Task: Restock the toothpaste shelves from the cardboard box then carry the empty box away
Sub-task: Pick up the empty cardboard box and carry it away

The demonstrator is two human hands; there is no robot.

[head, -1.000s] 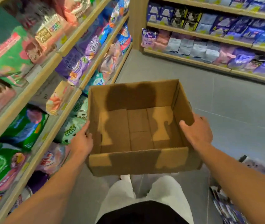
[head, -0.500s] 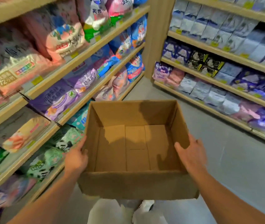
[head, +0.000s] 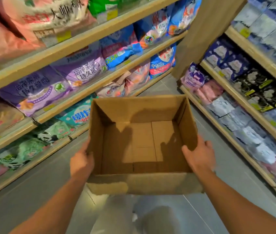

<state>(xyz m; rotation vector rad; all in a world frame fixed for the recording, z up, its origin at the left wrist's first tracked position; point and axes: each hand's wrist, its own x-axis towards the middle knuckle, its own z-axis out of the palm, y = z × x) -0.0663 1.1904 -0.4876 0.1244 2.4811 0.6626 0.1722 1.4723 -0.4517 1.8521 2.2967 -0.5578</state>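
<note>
Head view. The cardboard box (head: 140,144) hangs between my two hands at waist height, its open top toward me. Nothing lies inside, only the bare floor flaps. Compared with a second ago the shelves have slid: the corner post (head: 203,31) where the two shelf runs meet sat well above the box, and now it stands closer and larger just beyond the far wall. Bagged goods on the left shelves (head: 76,48) loom bigger too. My read: I am walking down the aisle toward that corner with the box in tow. Restocking looks finished, since the box is empty and no toothpaste shows anywhere here; this is the carry-away leg.

Hands. My left hand (head: 81,162) presses against the outside of the left wall near the front corner, thumb hooked up at the rim; its fingers are hidden under or behind the wall, so I cannot tell how far they curl. My right hand (head: 199,156) clamps the right wall, thumb inside over the rim, fingers outside. Both forearms reach forward, nearly straight, wrists level. The box is slightly skewed, its right side a little farther from me. Grey floor (head: 167,92) beyond the hands, packets on the right shelves (head: 245,105) just beside my right wrist's path.
</note>
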